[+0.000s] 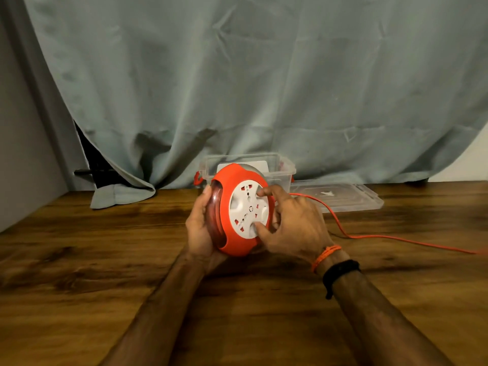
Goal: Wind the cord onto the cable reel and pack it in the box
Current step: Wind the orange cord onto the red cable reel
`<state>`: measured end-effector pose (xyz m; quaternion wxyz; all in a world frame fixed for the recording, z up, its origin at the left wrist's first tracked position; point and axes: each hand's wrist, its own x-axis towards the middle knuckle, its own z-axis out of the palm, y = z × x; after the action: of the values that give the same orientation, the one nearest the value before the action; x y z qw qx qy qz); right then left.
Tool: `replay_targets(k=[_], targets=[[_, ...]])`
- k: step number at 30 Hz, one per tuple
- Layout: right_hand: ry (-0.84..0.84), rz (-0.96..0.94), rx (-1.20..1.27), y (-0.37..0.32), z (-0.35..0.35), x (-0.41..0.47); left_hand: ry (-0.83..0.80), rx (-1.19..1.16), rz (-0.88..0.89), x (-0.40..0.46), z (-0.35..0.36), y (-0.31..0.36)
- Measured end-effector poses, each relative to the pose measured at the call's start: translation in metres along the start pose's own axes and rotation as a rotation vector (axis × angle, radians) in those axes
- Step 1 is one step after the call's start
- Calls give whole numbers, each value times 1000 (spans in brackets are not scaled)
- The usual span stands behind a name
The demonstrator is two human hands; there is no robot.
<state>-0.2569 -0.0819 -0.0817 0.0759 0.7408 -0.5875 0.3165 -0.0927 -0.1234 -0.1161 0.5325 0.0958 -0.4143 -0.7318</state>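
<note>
1. The left hand (200,228) cupped the reel (239,210) from its left side, holding it just above the table (105,260).
2. The right hand (295,228) pressed thumb and forefinger on the reel's white dial.
3. The cord (383,237) trailed right across the table.
4. The box (282,167) stood open behind the reel, its lid (343,199) beside it.

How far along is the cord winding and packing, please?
Done: the box is open, its lid beside it. In hand: the left hand holds the reel, the right hand on its dial. Left: cord trails across the table; nothing is packed.
</note>
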Motion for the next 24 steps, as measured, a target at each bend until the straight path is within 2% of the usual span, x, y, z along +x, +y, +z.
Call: replay_targets(k=[2, 5, 8, 14, 20, 24], targets=[[-32, -4, -41, 3, 1, -1, -23, 23, -5, -3, 2, 1], [-43, -21, -94, 7, 6, -3, 38, 43, -7, -4, 6, 3], [20, -58, -118, 10, 12, -3, 63, 67, -6, -4, 6, 3], [145, -5, -143, 7, 14, -5, 72, 87, 16, -3, 11, 0], [201, 307, 80, -15, 19, -5, 144, 71, 55, -1, 9, -1], [118, 446, 432, -25, 21, -5, 127, 91, 95, 1, 8, -3]])
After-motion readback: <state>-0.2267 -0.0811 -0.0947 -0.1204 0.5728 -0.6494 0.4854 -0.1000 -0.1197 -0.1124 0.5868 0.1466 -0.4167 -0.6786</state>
